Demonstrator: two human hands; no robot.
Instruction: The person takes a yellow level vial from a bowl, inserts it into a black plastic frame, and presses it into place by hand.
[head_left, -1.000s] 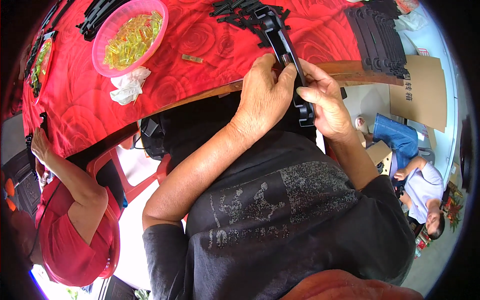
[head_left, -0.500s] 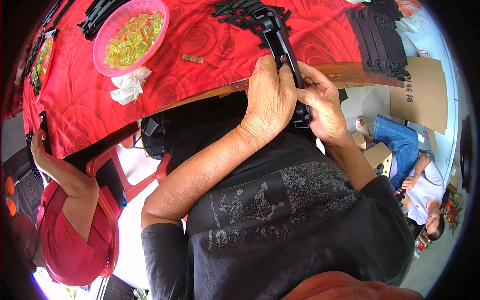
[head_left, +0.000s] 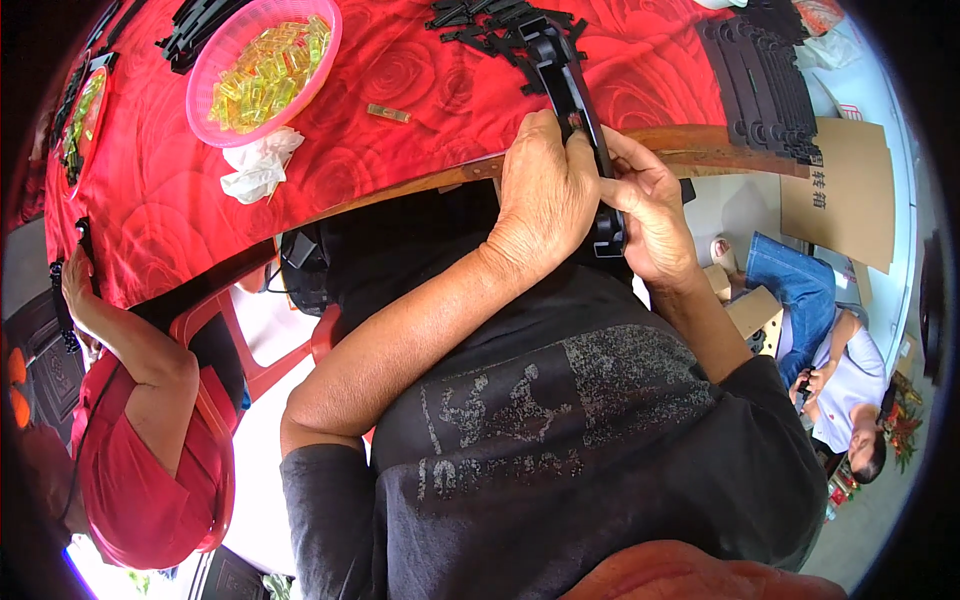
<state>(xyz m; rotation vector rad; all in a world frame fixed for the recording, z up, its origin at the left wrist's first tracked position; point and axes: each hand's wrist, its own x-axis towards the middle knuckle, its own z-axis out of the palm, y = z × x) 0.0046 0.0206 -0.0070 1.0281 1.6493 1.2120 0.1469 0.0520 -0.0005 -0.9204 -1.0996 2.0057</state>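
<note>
A long black plastic bracket (head_left: 562,75) with a hollow channel is held between my two hands, tilted over the table's front edge. My left hand (head_left: 545,185) is closed round its left side, the thumb pressing into the channel. Whether something small sits under that thumb I cannot make out. My right hand (head_left: 650,205) grips the bracket's right side lower down, fingers behind it and thumb in front. Beyond the bracket's far end lies a heap of small black plastic strips (head_left: 490,40) on the red cloth.
A pink basket (head_left: 195,105) of clear yellow pieces stands at the left, with a crumpled tissue (head_left: 262,165) beside it. One yellow piece (head_left: 388,113) lies alone. Stacked black brackets (head_left: 765,85) sit at the right. Co-workers sit left (head_left: 150,470) and right (head_left: 850,375).
My hands and the bracket have shifted very slightly to the right. Both hands keep their grip. The co-worker at the right has moved their hands a little.
</note>
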